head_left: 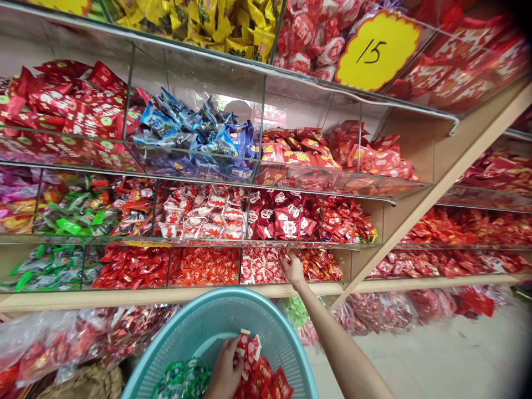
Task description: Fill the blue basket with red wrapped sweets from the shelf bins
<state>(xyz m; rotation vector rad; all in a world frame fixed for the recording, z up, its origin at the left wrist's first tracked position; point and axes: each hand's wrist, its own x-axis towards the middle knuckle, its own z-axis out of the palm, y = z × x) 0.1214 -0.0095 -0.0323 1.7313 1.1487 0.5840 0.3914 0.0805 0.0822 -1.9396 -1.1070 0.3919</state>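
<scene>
A teal plastic basket (155,341) is low in front of me, with green-wrapped candies (182,378) on its left side and red-wrapped candies (266,379) on its right. Inside it, my left hand (226,368) is closed around a few red-and-white wrapped candies (248,348). My right hand (293,270) reaches to the bottom shelf, at the right side of a compartment of red-and-white candies (261,266). Its fingers are curled together; what they hold, if anything, is too small to make out. Red-and-gold candies (322,265) lie just right of that hand.
Clear dividers split the shelves into compartments of wrapped candies, including blue ones (195,127). A yellow price tag (377,51) marked 15 hangs at the upper right. A wooden shelf edge (103,299) runs behind the basket. Bagged candies (382,310) lie on the tiled floor (415,354).
</scene>
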